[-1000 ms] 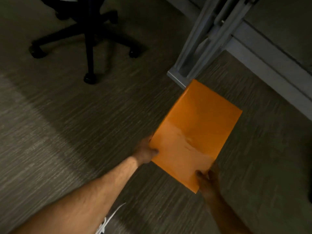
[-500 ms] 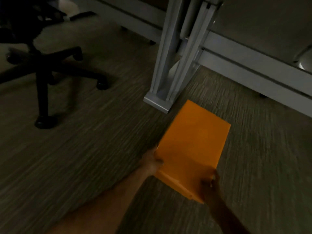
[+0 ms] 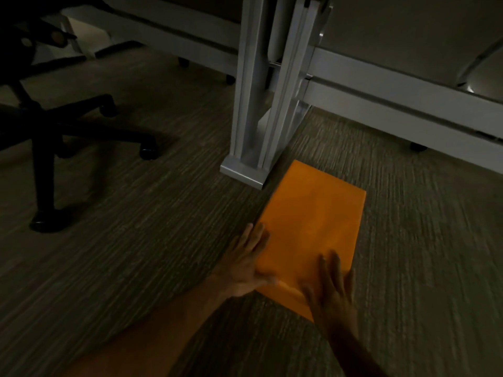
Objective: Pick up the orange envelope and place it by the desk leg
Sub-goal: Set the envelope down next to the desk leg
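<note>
The orange envelope [image 3: 311, 227] lies flat on the carpet, its far left corner right beside the foot of the grey metal desk leg [image 3: 261, 104]. My left hand [image 3: 245, 265] rests at the envelope's near left edge, fingers spread and flat, thumb on its near corner. My right hand [image 3: 332, 297] lies over the near right corner with its fingers splayed on top. Neither hand grips the envelope.
A black office chair base [image 3: 54, 131] with castors stands on the carpet to the left. A grey low rail [image 3: 394, 110] runs along the back right behind the leg. Striped carpet [image 3: 136, 254] spreads around the envelope.
The envelope has gone down from held in the air to flat on the carpet by the desk leg. Both hands have let go and spread their fingers.
</note>
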`<action>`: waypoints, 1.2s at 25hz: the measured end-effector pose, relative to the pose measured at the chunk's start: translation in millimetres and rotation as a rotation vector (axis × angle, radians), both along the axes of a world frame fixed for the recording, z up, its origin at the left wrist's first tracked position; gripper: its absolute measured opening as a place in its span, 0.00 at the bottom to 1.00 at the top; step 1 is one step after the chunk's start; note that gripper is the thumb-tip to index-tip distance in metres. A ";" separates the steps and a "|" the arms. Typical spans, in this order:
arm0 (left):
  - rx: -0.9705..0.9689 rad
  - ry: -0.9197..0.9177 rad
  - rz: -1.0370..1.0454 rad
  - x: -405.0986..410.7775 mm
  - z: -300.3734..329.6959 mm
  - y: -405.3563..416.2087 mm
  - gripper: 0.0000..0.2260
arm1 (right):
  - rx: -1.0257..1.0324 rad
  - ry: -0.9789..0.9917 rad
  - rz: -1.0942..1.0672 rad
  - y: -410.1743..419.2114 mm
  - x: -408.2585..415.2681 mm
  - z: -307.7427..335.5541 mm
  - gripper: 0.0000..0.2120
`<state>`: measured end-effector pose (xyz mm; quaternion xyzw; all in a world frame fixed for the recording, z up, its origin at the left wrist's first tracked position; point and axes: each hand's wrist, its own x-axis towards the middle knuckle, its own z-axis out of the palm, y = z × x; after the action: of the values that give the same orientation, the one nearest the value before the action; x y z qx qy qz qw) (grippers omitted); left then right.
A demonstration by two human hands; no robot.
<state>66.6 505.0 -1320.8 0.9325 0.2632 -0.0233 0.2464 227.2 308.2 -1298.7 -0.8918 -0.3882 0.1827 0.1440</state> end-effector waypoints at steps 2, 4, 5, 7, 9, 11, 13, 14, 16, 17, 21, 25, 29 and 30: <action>-0.029 -0.005 -0.020 2.0 -3.5 2.5 0.56 | -0.123 -0.001 0.066 -2.8 8.2 -9.2 0.52; -0.044 -0.032 0.002 4.4 -8.9 6.1 0.58 | -0.154 -0.028 0.088 -0.8 18.0 -18.1 0.59; -0.052 -0.035 0.011 5.9 -8.0 6.6 0.58 | -0.155 -0.028 0.097 1.0 21.3 -18.9 0.60; -0.053 -0.035 0.014 9.9 -8.2 10.9 0.57 | -0.128 -0.031 0.094 6.8 27.7 -19.0 0.62; -0.062 -0.027 0.011 14.1 -9.2 19.0 0.57 | -0.126 -0.024 0.098 16.5 33.8 -19.2 0.62; -0.068 -0.025 0.013 17.6 -8.9 29.7 0.57 | -0.120 -0.031 0.104 29.5 38.3 -20.2 0.63; -0.071 -0.028 0.027 21.8 -12.5 42.8 0.57 | -0.116 -0.039 0.099 43.5 43.9 -22.7 0.63; -0.068 -0.030 0.026 24.6 -13.1 49.1 0.57 | -0.115 -0.042 0.093 49.5 47.4 -24.9 0.63; -0.065 -0.032 0.028 31.2 -16.6 59.8 0.57 | -0.109 -0.049 0.099 59.6 53.8 -28.4 0.63; -0.065 -0.034 0.030 35.9 -18.2 65.0 0.57 | -0.103 -0.050 0.100 64.7 58.3 -29.7 0.63; -0.076 -0.043 0.035 55.5 -22.5 89.0 0.57 | -0.080 -0.070 0.088 90.4 79.3 -36.4 0.62; -0.057 -0.028 0.021 72.0 -19.1 110.0 0.57 | -0.047 -0.073 0.069 110.0 94.6 -39.2 0.62; -0.044 -0.031 0.026 87.1 -24.5 129.0 0.57 | -0.023 -0.094 0.062 125.4 108.3 -44.4 0.62; -0.045 -0.030 0.023 89.9 -25.9 132.8 0.57 | -0.022 -0.094 0.056 128.4 111.2 -45.7 0.62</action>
<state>156.4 637.9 -1346.7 0.9239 0.2695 -0.0123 0.2715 338.4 436.6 -1344.4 -0.8896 -0.4174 0.1487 0.1104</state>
